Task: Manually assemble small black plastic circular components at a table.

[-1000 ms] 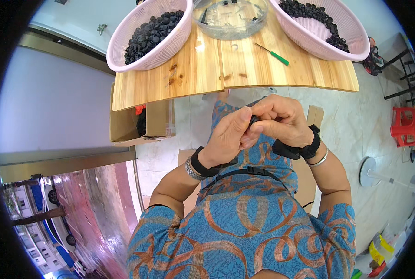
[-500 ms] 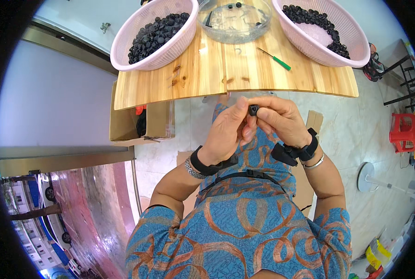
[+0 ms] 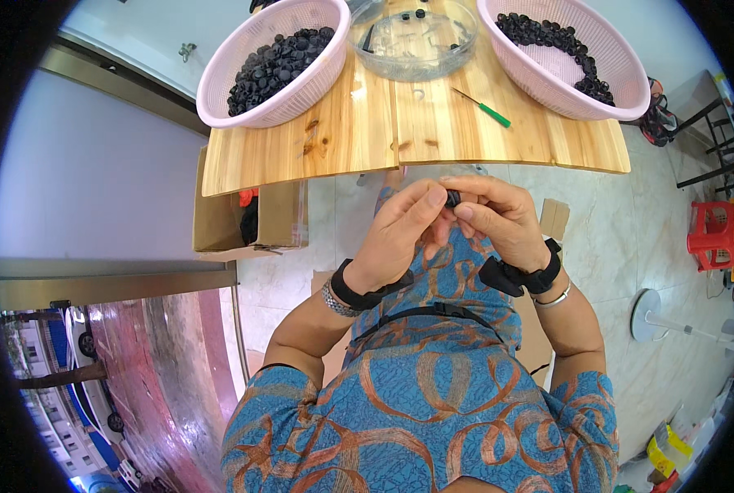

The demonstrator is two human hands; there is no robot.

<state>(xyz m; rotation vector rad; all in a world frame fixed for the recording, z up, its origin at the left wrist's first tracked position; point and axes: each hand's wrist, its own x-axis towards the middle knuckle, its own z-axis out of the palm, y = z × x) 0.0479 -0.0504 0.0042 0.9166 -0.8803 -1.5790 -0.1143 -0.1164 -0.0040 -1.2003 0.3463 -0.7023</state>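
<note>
Down we look from the wearer's head, a wide fisheye close above the blue fabric shirt with brown swirls (image 3: 416,386), facing forward so the pale, plank-topped wooden table (image 3: 367,135) bends across the top.

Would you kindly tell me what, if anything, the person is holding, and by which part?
A small black piece, pinched by its outer sides between the fingertips of the left hand and right hand; its finer details are too small to tell.
</note>
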